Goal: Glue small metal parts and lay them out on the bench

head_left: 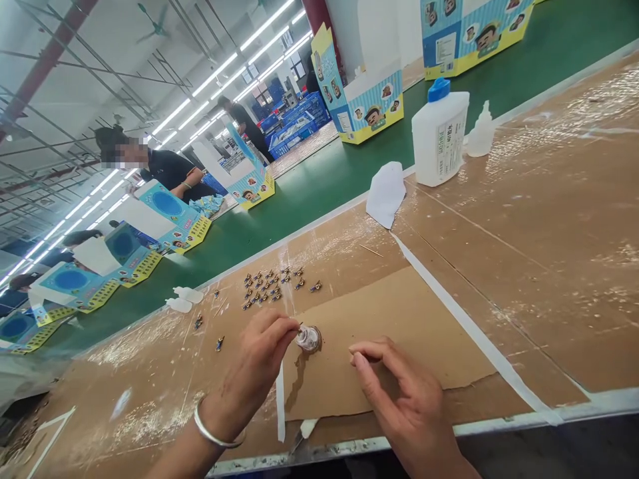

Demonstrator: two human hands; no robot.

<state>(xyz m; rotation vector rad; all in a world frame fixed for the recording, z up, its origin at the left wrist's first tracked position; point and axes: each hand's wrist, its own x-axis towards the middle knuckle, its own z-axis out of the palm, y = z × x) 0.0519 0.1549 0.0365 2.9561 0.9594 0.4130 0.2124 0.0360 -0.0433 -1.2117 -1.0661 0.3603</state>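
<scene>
Leftmost, decorated display boxes (170,216) stand on the green belt (309,186), with another person's sleeve behind them. Nearer, on the brown counter (549,233), a cluster of tiny blue-and-gold figures (272,283) lies just beyond the left hand (259,362). That hand wears a silver bangle (212,432), and its fingers (287,329) are pinched shut on a very small piece held right against the top of a small glue-covered dish (309,338). The dish sits on a loose cardboard sheet (399,332), between both hands. The right hand (404,399) rests on that sheet just beside the dish, fingers loosely curled, holding nothing. Farther right stand a white bottle with a blue cap (439,133) and a small dropper bottle (482,133); the label print is too small to read.
</scene>
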